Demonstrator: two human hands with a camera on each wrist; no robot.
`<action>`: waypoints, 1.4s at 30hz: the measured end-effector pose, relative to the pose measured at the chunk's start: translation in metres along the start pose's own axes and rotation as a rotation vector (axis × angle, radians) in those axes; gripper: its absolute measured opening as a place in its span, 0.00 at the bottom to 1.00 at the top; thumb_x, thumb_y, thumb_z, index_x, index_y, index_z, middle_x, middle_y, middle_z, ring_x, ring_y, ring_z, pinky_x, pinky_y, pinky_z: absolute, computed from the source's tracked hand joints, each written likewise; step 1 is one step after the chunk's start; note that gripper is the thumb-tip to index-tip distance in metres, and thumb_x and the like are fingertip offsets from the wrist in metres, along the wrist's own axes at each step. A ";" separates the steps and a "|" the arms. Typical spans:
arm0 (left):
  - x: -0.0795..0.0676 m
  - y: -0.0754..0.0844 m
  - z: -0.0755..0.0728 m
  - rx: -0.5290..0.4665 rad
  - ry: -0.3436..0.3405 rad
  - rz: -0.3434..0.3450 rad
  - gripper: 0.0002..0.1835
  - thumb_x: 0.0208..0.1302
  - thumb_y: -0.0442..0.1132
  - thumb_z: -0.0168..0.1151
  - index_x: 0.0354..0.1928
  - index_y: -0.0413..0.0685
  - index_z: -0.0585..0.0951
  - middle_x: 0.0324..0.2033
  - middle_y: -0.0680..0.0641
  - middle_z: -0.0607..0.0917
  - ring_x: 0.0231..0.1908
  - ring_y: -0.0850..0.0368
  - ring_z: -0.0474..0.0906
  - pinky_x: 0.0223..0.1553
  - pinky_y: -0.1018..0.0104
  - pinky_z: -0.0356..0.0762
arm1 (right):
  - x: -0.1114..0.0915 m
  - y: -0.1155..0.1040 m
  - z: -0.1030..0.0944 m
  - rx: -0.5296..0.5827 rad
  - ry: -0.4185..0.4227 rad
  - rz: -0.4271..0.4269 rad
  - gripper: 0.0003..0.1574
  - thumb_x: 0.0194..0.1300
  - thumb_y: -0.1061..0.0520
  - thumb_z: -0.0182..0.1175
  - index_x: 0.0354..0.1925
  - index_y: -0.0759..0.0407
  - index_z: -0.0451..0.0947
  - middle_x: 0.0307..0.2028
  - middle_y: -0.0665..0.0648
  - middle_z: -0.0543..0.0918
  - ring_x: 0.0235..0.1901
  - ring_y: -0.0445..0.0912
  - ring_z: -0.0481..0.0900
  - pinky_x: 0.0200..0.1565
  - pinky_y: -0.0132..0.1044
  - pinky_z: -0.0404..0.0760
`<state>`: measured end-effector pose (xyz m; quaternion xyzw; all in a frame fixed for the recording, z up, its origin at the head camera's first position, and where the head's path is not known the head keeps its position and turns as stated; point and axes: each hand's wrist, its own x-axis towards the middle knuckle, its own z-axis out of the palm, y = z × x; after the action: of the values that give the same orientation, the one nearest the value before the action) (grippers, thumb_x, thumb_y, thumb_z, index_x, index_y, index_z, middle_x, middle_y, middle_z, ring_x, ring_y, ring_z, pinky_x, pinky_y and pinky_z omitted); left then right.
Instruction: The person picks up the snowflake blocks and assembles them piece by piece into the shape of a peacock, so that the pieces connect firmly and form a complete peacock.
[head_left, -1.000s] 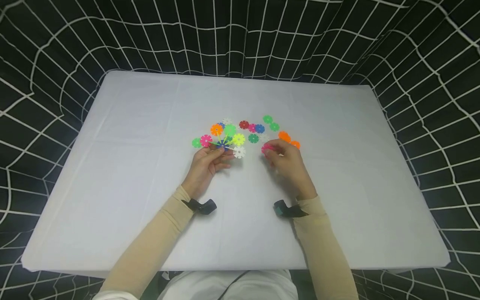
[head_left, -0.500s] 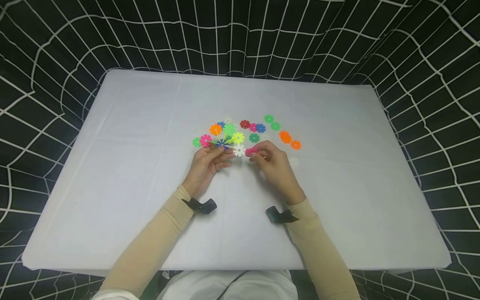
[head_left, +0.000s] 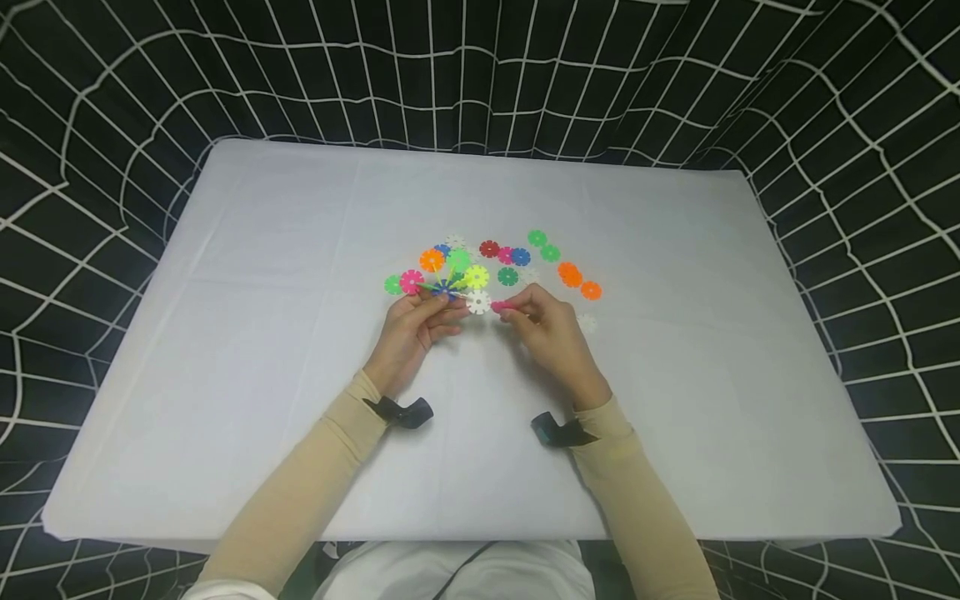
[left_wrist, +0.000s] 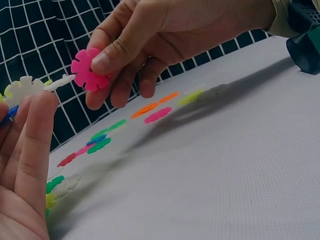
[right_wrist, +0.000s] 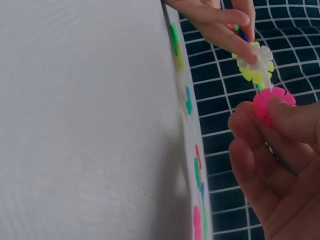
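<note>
My left hand (head_left: 408, 332) holds a cluster of joined notched plastic discs, pinching it at the blue centre disc (head_left: 444, 288). Around that centre spread an orange disc (head_left: 432, 260), a light green disc (head_left: 458, 260), a yellow disc (head_left: 477, 277), a pink disc (head_left: 411, 282) and a white disc (head_left: 478, 302). Between thumb and fingers, my right hand (head_left: 551, 333) pinches another pink disc (left_wrist: 86, 70). Its edge meets the white disc's rim in both wrist views, turned across it. Both hands are raised over the table, as the left wrist view shows.
Loose discs lie on the white table (head_left: 675, 400) beyond the hands: a red disc (head_left: 489, 249), a dark green disc (head_left: 507, 276), a blue disc (head_left: 521, 257), several light green and orange discs (head_left: 591, 290). A dark curtain with a white grid (head_left: 480, 75) surrounds the table.
My right hand has moved left with the pink disc, bringing it to the white disc of the cluster. Over the last half second the pink disc has turned more edge-on. The left hand stays put.
</note>
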<state>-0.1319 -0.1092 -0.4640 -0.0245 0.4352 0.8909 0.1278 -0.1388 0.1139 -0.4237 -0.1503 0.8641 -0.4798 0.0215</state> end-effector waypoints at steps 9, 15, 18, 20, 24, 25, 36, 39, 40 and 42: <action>0.002 -0.003 -0.001 0.084 0.025 -0.010 0.03 0.75 0.34 0.57 0.42 0.43 0.73 0.43 0.47 0.90 0.45 0.57 0.89 0.47 0.64 0.88 | -0.001 0.001 0.006 -0.058 0.034 -0.046 0.07 0.64 0.64 0.68 0.40 0.61 0.80 0.40 0.58 0.91 0.31 0.47 0.80 0.34 0.31 0.74; 0.003 -0.004 0.001 0.091 0.039 0.009 0.03 0.73 0.32 0.58 0.41 0.40 0.75 0.40 0.45 0.90 0.43 0.55 0.89 0.51 0.60 0.87 | -0.001 0.000 0.009 -0.078 0.066 -0.052 0.06 0.64 0.65 0.67 0.40 0.63 0.79 0.39 0.59 0.92 0.35 0.49 0.86 0.39 0.35 0.79; 0.003 -0.004 0.001 0.120 0.040 0.012 0.04 0.73 0.33 0.58 0.42 0.38 0.77 0.37 0.44 0.90 0.41 0.54 0.90 0.50 0.59 0.87 | -0.001 -0.001 0.010 -0.078 0.077 -0.033 0.05 0.66 0.66 0.65 0.40 0.63 0.80 0.39 0.59 0.92 0.40 0.51 0.88 0.42 0.38 0.81; 0.003 -0.004 0.001 0.154 0.038 0.011 0.07 0.73 0.35 0.59 0.43 0.36 0.79 0.35 0.44 0.90 0.39 0.53 0.90 0.50 0.58 0.87 | -0.001 -0.001 0.010 -0.079 0.089 -0.026 0.04 0.67 0.66 0.64 0.41 0.63 0.80 0.38 0.59 0.92 0.39 0.51 0.88 0.41 0.38 0.80; 0.002 -0.003 0.001 0.215 0.030 0.005 0.12 0.72 0.36 0.61 0.45 0.29 0.79 0.33 0.44 0.90 0.36 0.51 0.90 0.47 0.58 0.88 | -0.001 -0.001 0.010 -0.095 0.108 -0.021 0.04 0.67 0.67 0.64 0.41 0.63 0.80 0.37 0.59 0.91 0.33 0.50 0.85 0.36 0.34 0.77; 0.002 -0.003 0.000 0.223 0.026 0.003 0.13 0.71 0.36 0.61 0.45 0.28 0.79 0.32 0.44 0.90 0.35 0.51 0.90 0.46 0.58 0.89 | -0.001 0.000 0.010 -0.098 0.110 -0.025 0.04 0.66 0.66 0.64 0.41 0.63 0.80 0.37 0.59 0.91 0.33 0.50 0.85 0.36 0.34 0.77; 0.002 -0.001 -0.002 0.240 0.016 -0.006 0.11 0.72 0.36 0.59 0.38 0.33 0.81 0.30 0.45 0.88 0.34 0.52 0.89 0.44 0.59 0.89 | 0.001 0.001 0.011 -0.029 0.050 -0.021 0.06 0.64 0.66 0.67 0.39 0.62 0.80 0.38 0.60 0.91 0.42 0.51 0.88 0.44 0.39 0.81; 0.002 -0.001 -0.002 0.240 0.022 -0.010 0.10 0.73 0.36 0.58 0.38 0.34 0.81 0.30 0.45 0.88 0.34 0.52 0.89 0.44 0.59 0.89 | 0.001 0.001 0.014 -0.014 0.075 -0.013 0.07 0.63 0.66 0.68 0.39 0.63 0.80 0.38 0.60 0.91 0.42 0.52 0.89 0.45 0.40 0.82; 0.002 -0.001 -0.002 0.239 0.023 -0.011 0.10 0.73 0.36 0.58 0.38 0.34 0.81 0.30 0.45 0.88 0.34 0.52 0.89 0.44 0.59 0.89 | 0.001 0.002 0.015 -0.009 0.084 -0.010 0.07 0.63 0.66 0.68 0.40 0.63 0.80 0.38 0.60 0.91 0.42 0.52 0.89 0.46 0.40 0.83; 0.002 0.000 -0.002 0.238 0.024 -0.010 0.10 0.73 0.36 0.58 0.38 0.34 0.81 0.31 0.45 0.88 0.35 0.52 0.89 0.45 0.59 0.89 | 0.001 0.002 0.017 0.000 0.100 -0.006 0.07 0.64 0.66 0.68 0.40 0.63 0.80 0.38 0.60 0.91 0.42 0.52 0.89 0.47 0.39 0.83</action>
<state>-0.1341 -0.1100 -0.4658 -0.0220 0.5392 0.8320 0.1289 -0.1368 0.1006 -0.4348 -0.1285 0.8636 -0.4869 -0.0232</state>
